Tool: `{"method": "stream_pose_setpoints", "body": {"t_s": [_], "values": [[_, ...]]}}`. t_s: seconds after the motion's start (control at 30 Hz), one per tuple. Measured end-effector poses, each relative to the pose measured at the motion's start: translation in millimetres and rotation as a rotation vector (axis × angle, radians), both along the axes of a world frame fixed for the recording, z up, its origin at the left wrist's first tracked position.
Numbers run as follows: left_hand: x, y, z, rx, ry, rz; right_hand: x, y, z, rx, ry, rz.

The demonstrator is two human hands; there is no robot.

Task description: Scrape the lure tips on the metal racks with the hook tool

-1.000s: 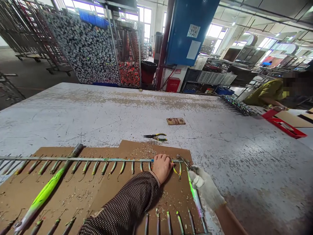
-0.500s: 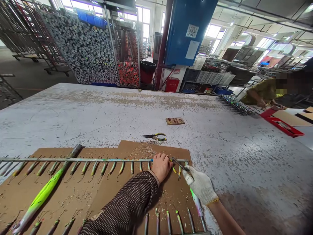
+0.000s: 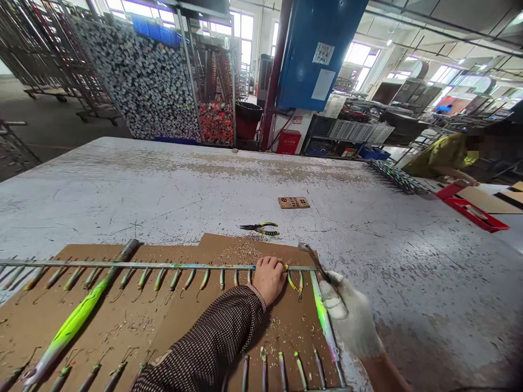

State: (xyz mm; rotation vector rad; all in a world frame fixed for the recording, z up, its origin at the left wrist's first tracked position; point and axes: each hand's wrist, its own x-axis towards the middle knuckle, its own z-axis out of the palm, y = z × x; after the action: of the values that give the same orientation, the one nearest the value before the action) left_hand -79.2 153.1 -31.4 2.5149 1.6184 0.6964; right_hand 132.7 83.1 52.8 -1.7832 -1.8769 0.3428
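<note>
My bare left hand (image 3: 269, 279) lies with its fingers curled over a thin metal bar (image 3: 163, 266), near the bar's right end. Small hooked fishing-lure pieces (image 3: 204, 280) hang along the bar in a row, their wire hooks toward me. Two yellow ones (image 3: 292, 281) are just right of my left hand. In its white glove, my right hand (image 3: 347, 310) is closed round a slim dark metal hand tool (image 3: 314, 256) with a blunt, rounded tip; its exact kind is unclear. The tip points up and left, beyond the bar's end. Beside the glove rests a green, white and pink lure-shaped body (image 3: 322, 316).
Brown cardboard (image 3: 171, 321) with scattered chips lies under the work. A large yellow-green lure-shaped body (image 3: 79, 318) crosses beneath the bar. Pliers (image 3: 261, 228) and a small printed plate (image 3: 293, 203) lie farther out on the white table (image 3: 196, 185). A co-worker (image 3: 437, 155) is at the far right.
My right hand has moved right and slightly back, and the tool has swung away from the yellow pieces, its tip now past the bar. My left hand stays on the bar.
</note>
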Motion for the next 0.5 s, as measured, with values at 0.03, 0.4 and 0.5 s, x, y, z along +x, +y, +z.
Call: {"method": "stream_pose_setpoints", "body": {"t_s": [0.03, 0.4, 0.5], "values": [[0.1, 0.1, -0.5, -0.003, 0.001, 0.004, -1.6, -0.6, -1.4, 0.031, 0.021, -0.002], [1.4, 0.3, -0.5, -0.011, 0.014, 0.031, -7.7, -2.8, -10.6, -0.017, 0.002, -0.038], [1.6, -0.1, -0.4, -0.016, 0.026, 0.046, -11.2, -1.2, -14.6, -0.17, -0.128, -0.055]]}}
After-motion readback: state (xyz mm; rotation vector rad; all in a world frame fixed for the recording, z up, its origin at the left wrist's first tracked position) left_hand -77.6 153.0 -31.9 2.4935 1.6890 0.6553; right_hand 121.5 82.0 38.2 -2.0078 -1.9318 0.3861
